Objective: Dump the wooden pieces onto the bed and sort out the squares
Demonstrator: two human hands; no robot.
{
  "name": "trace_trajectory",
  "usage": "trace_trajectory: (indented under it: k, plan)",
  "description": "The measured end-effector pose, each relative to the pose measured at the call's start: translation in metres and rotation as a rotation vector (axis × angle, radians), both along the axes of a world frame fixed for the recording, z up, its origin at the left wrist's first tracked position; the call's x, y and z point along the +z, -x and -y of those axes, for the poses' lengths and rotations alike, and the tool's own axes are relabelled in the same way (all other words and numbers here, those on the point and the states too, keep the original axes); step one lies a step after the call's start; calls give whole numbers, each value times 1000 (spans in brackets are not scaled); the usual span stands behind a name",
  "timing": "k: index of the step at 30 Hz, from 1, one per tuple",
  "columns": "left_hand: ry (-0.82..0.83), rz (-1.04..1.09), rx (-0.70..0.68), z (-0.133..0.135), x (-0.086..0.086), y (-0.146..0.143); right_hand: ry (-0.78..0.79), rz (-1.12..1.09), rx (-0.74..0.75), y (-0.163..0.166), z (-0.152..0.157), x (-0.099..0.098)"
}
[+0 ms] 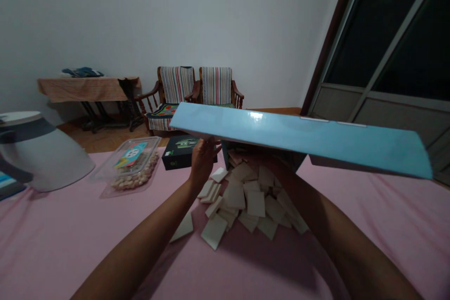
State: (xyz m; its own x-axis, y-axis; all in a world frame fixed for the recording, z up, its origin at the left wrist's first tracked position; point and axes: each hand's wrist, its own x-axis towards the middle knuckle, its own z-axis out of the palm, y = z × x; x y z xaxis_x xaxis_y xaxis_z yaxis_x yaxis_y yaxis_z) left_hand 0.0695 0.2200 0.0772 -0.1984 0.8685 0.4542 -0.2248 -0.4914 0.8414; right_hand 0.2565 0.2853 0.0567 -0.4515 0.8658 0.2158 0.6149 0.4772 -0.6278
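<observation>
A head-worn camera looks forward and down over the nearby hands (203, 161) toward the far wall (270, 33).

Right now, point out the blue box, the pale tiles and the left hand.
Blue box (298, 136), head view: its long face.
Pale tiles (256, 204), head view: one tile's flat face.
Left hand (203, 158), head view: the hand's middle.

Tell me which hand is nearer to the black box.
Left. The left hand hides part of the black box; the right hand is farther right, under the blue box.

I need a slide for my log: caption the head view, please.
Left hand at the lower edge of a light-blue panel, right arm extended under it, pale tiles heaped on pink cloth.
</observation>
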Motion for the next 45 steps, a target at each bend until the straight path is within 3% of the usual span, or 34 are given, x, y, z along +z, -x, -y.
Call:
trace_trajectory:
  k: [5,10,15,18,22,25,28,33,38,45]
  plan:
    - [16,4,-6,-7,5,-2,-23,21,26,-3,26,-12]
    - [16,17,-2,-9,4,-2,-281,192,-29,7,67,-21]
    - [13,7,9,-2,5,0,-380,272,-72,13,107,-19]
    - [11,-2,19,0,6,2,-420,256,-184,-5,135,-8]
    - [20,4,40,-2,6,3,-278,317,-479,-54,159,8]
    - [33,13,53,-3,6,1,-250,444,-731,-90,154,11]
    - [50,26,44,-2,8,-2,-232,506,-829,-113,133,8]
    - [68,69,41,2,9,-2,-94,533,-705,-116,98,7]
    - [65,92,68,16,5,17,-167,508,-646,-92,99,16]
    - [43,59,202,-4,22,37,-221,480,-694,-62,94,51]
